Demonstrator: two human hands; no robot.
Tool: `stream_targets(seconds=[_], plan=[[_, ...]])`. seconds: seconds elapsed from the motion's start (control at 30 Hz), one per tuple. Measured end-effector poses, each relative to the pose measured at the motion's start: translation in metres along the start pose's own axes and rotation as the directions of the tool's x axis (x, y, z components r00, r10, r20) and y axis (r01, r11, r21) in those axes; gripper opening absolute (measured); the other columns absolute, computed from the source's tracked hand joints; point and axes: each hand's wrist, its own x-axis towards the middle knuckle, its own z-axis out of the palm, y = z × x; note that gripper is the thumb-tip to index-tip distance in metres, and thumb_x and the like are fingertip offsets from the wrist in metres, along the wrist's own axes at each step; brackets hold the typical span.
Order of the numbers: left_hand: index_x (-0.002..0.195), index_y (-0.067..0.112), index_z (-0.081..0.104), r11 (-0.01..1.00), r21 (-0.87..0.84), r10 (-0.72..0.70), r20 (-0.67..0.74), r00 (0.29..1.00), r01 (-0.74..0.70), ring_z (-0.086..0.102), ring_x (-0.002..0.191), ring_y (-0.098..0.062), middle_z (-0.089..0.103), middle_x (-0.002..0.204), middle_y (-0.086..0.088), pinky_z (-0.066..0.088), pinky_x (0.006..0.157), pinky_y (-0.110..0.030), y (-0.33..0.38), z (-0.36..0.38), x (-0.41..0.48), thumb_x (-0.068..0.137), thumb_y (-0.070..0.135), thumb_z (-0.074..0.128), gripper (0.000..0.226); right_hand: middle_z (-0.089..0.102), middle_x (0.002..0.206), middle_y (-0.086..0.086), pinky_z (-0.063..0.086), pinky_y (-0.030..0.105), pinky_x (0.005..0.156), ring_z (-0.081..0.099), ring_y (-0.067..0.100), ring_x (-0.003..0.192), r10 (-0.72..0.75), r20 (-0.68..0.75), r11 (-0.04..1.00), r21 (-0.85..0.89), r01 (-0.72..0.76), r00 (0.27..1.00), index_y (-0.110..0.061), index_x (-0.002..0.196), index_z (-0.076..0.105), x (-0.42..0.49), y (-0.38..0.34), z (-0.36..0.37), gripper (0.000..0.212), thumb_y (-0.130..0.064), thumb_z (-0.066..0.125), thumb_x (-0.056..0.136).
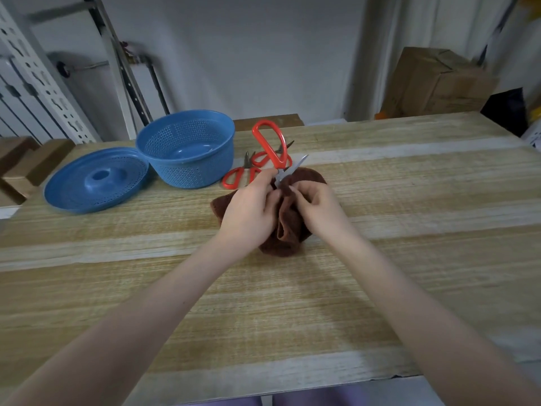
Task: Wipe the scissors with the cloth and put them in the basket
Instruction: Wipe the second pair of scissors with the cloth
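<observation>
My left hand [251, 209] grips a pair of red-handled scissors [270, 145] near the pivot, with one handle loop standing up and a steel blade tip pointing right. My right hand [317, 208] pinches the brown cloth [288, 227] against the blades. The cloth is bunched between both hands and rests on the wooden table [409, 200]. Two more red-handled scissors [241, 177] lie on the table behind the cloth. The blue mesh basket [187, 148] stands at the back left.
A blue mesh lid [93, 183] lies left of the basket, leaning against it. Cardboard boxes [433, 83] stand behind the table at the right. A perforated metal rack [38, 74] rises at the back left.
</observation>
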Motion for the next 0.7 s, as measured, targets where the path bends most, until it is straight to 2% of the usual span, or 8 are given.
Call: stream_targets(seconds=[0.07,0.13,0.2,0.37,0.47,0.57,0.63,0.7], plan=[[0.134,0.011,0.051,1.000,0.021,-0.006,-0.007,1.000,0.006,0.053,0.066,-0.011,0.048,0.060,0.018,0.046,0.072,-0.034,0.001,0.000,0.000,0.096,0.006,0.049,0.039,0.062,0.070,0.005,0.043,0.029,0.067,0.056,0.012,0.066,-0.065,0.001,0.996,-0.066,0.065,0.998,-0.010,0.074,0.061,-0.002,0.004,0.001,0.029,-0.011,0.048,0.099],[0.134,0.012,0.051,1.000,0.009,-0.013,-0.005,1.000,0.013,0.058,0.074,-0.018,0.048,0.061,0.018,0.046,0.073,-0.034,0.003,-0.001,0.001,0.096,0.007,0.050,0.038,0.064,0.072,0.006,0.043,0.026,0.066,0.056,0.011,0.067,-0.109,0.000,0.990,-0.094,0.108,0.994,-0.011,0.076,0.061,-0.003,0.006,0.000,0.026,-0.009,0.048,0.098],[0.134,0.011,0.051,0.999,-0.015,-0.028,-0.009,1.000,0.028,0.060,0.080,-0.021,0.049,0.062,0.019,0.044,0.071,-0.032,0.004,0.000,0.001,0.096,0.008,0.050,0.038,0.061,0.070,-0.008,0.042,0.018,0.065,0.055,-0.001,0.066,-0.141,0.006,0.986,-0.090,0.141,0.990,-0.024,0.075,0.058,-0.005,0.006,-0.004,0.030,-0.007,0.049,0.098],[0.128,0.004,0.053,0.991,-0.094,-0.100,-0.092,0.991,0.092,0.065,0.082,-0.029,0.065,0.079,0.002,0.050,0.076,-0.037,-0.007,-0.012,0.012,0.096,0.008,0.050,0.032,0.062,0.069,-0.018,0.041,0.012,0.066,0.058,-0.008,0.067,-0.087,0.133,0.990,-0.098,0.101,0.987,-0.029,0.081,0.059,-0.010,0.012,-0.015,0.027,-0.011,0.051,0.099],[0.128,0.007,0.052,0.998,-0.017,-0.063,-0.089,0.994,0.062,0.063,0.072,-0.029,0.056,0.065,0.013,0.049,0.071,-0.037,-0.012,-0.026,0.018,0.097,0.009,0.049,0.031,0.065,0.065,-0.016,0.047,0.021,0.068,0.062,0.002,0.068,0.005,-0.004,0.998,0.068,-0.005,1.000,-0.022,0.079,0.065,-0.010,0.017,-0.018,0.028,-0.013,0.049,0.100],[0.130,0.007,0.052,0.999,0.039,0.011,-0.069,0.998,-0.008,0.059,0.069,-0.020,0.052,0.063,0.017,0.043,0.067,-0.030,-0.007,-0.029,0.012,0.096,0.009,0.050,0.034,0.068,0.072,-0.005,0.051,0.030,0.073,0.064,0.014,0.075,0.214,-0.152,0.935,0.319,-0.157,0.965,-0.019,0.079,0.068,-0.004,0.009,-0.020,0.031,-0.022,0.047,0.102],[0.132,0.005,0.051,0.998,0.062,0.034,-0.038,0.999,-0.032,0.060,0.073,-0.018,0.053,0.068,0.016,0.043,0.069,-0.029,-0.005,-0.024,0.008,0.096,0.010,0.051,0.036,0.070,0.076,-0.002,0.052,0.031,0.075,0.066,0.017,0.078,0.301,-0.140,0.856,0.475,-0.203,0.943,-0.018,0.081,0.069,0.001,0.003,-0.014,0.031,-0.024,0.047,0.102],[0.132,0.007,0.051,0.997,0.062,0.044,-0.024,0.999,-0.042,0.064,0.078,-0.024,0.055,0.072,0.013,0.048,0.070,-0.035,-0.003,-0.017,0.006,0.095,0.009,0.051,0.037,0.071,0.080,0.001,0.052,0.033,0.077,0.066,0.018,0.081,0.253,-0.110,0.865,0.471,-0.174,0.961,-0.015,0.084,0.070,0.002,-0.005,-0.002,0.030,-0.023,0.047,0.102]])
